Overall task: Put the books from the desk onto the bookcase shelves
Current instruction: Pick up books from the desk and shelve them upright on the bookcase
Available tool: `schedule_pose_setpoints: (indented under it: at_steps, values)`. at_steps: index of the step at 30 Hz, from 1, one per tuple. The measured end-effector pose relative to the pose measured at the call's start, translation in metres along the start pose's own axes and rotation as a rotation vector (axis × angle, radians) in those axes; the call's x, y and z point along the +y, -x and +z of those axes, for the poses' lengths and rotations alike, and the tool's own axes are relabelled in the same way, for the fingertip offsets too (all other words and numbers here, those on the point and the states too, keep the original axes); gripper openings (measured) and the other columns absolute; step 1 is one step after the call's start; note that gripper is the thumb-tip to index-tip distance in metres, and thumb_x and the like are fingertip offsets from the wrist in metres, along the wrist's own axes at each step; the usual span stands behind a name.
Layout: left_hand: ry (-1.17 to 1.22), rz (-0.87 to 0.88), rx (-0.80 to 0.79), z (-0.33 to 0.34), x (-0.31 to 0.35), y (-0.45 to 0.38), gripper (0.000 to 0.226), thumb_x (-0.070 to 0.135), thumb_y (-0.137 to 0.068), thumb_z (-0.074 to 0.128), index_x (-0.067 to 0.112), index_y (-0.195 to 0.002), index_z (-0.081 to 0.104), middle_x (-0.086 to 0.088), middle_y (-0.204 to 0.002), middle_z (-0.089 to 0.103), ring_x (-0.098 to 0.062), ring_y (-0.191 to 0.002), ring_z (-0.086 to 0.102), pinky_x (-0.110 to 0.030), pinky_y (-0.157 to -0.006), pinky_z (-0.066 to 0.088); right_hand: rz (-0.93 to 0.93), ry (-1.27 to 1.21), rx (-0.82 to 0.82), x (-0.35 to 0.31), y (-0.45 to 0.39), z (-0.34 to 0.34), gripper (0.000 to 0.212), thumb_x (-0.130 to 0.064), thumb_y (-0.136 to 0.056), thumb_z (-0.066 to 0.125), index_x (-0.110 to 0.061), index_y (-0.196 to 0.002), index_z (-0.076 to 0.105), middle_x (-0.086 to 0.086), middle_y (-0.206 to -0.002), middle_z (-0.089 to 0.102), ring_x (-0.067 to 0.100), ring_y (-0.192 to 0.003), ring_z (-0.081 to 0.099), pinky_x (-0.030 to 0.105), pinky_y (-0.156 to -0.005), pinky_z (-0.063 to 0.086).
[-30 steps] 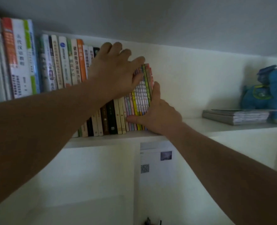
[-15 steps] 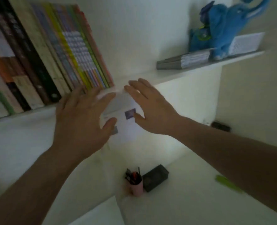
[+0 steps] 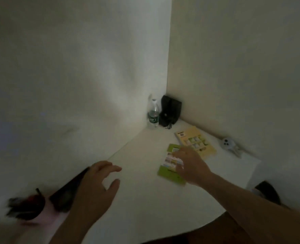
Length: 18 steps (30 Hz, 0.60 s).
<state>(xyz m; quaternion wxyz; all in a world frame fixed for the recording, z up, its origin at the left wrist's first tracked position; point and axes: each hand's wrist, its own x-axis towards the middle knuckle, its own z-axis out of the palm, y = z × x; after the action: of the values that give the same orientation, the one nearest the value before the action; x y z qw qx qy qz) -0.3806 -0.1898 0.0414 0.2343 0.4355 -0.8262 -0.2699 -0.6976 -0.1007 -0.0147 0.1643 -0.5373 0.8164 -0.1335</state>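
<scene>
Two thin books lie flat on the white desk [image 3: 142,194]. The green book [image 3: 168,169] is nearer; a yellow book [image 3: 195,140] lies just beyond it toward the wall. My right hand [image 3: 192,166] reaches over the green book with fingers spread, its fingertips on or just above the cover; contact is unclear. Over the desk's left part my left hand [image 3: 97,187] hovers with loosely curved fingers and holds nothing. The bookcase shelves are out of view.
A water bottle [image 3: 153,114] and a black pouch [image 3: 170,110] stand in the wall corner. A small white gadget [image 3: 227,142] lies by the right wall. At the lower left are a pink pen cup [image 3: 31,210] and a black box [image 3: 66,192]. The desk's curved front edge runs at the lower right.
The view swung down from the bookshelf to the desk. Both hands left the row of shelved books and dropped; my right hand now reaches over the green book.
</scene>
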Motion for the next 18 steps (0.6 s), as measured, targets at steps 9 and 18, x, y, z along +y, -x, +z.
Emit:
schedule_pose_setpoints:
  at_steps: [9, 18]
  values:
    - [0.057, -0.320, -0.537, 0.256, 0.008, -0.134, 0.049, 0.030, -0.095, 0.072, 0.035, -0.143, 0.059, 0.007, -0.151, 0.038, -0.015, -0.142, 0.044, -0.020, -0.109, 0.037, 0.761, -0.744, -0.256, 0.130, -0.100, 0.052, 0.062, -0.029, -0.095, 0.075, -0.016, -0.148, 0.045, 0.013, -0.137, 0.058, 0.029, -0.114, 0.061, 0.038, -0.088, 0.053]
    - [0.384, -0.985, -0.489, 0.326, -0.016, -0.181, 0.046, 0.026, -0.090, 0.082, 0.015, -0.125, 0.055, -0.007, -0.121, 0.068, -0.025, -0.099, 0.070, -0.032, -0.073, 0.054, 0.871, -0.908, -0.172, 0.138, -0.112, 0.093, 0.040, -0.014, -0.088, 0.077, -0.032, -0.112, 0.051, -0.005, -0.099, 0.071, 0.015, -0.084, 0.072, 0.037, -0.067, 0.064]
